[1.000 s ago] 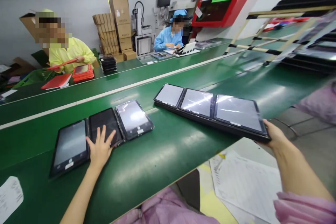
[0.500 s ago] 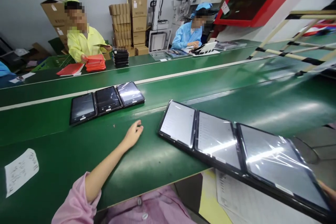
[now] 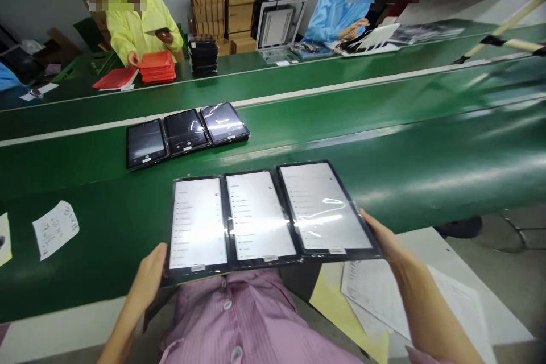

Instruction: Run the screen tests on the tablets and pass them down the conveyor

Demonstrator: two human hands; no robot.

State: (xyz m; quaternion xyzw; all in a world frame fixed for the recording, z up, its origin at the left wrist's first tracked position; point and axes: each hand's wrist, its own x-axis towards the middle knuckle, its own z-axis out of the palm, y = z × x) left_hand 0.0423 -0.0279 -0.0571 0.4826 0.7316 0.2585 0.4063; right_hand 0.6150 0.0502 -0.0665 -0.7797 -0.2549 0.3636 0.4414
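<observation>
Three tablets side by side, a left one (image 3: 198, 224), a middle one (image 3: 259, 216) and a right one (image 3: 323, 207), are held in a row between my hands at the bench's near edge. Their lit white screens face up and show lists. My left hand (image 3: 151, 274) grips the row's left end, fingers partly hidden beneath. My right hand (image 3: 385, 239) is closed on the right end, its fingertips mostly out of sight. Beyond them, another row of three dark-screened tablets (image 3: 186, 132) lies on the green surface.
A handwritten paper slip (image 3: 55, 230) lies at left on the green bench (image 3: 426, 165). Papers (image 3: 384, 296) sit below at right. Across the bench, a person in yellow (image 3: 147, 25) stands by red sleeves (image 3: 157, 67) and a black stack (image 3: 203, 57); a person in blue (image 3: 335, 11) works farther right.
The row of lit tablets has moved left and now sits level in front of me. My left hand, formerly resting on the bench, has taken hold of its left end.
</observation>
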